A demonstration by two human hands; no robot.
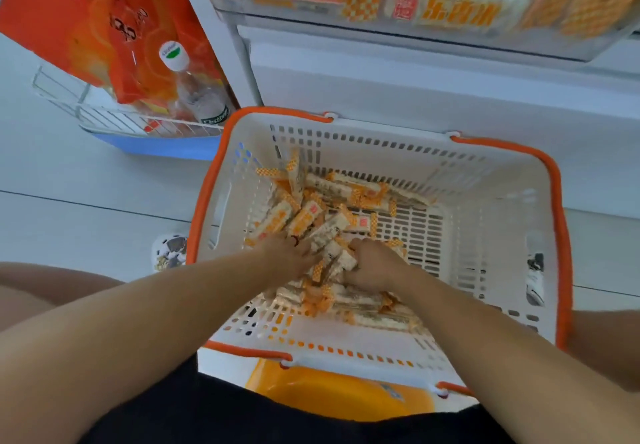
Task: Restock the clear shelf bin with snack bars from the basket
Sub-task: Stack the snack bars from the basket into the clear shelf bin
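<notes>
A white basket (485, 180) with an orange rim sits below me on the floor, holding several snack bars (349, 192) in white and orange wrappers. My left hand (289, 255) and my right hand (375, 263) are both down inside the basket, fingers curled into the pile and closed around a bunch of bars between them. The clear shelf bin (450, 4) is above at the top right, blurred, with more of the same bars in it.
An orange stool (332, 395) stands under the basket's near edge. At left, a white wire rack (114, 118) holds red-orange bags (104, 28) and a bottle (197, 90). The white shelf base (415, 90) runs behind the basket.
</notes>
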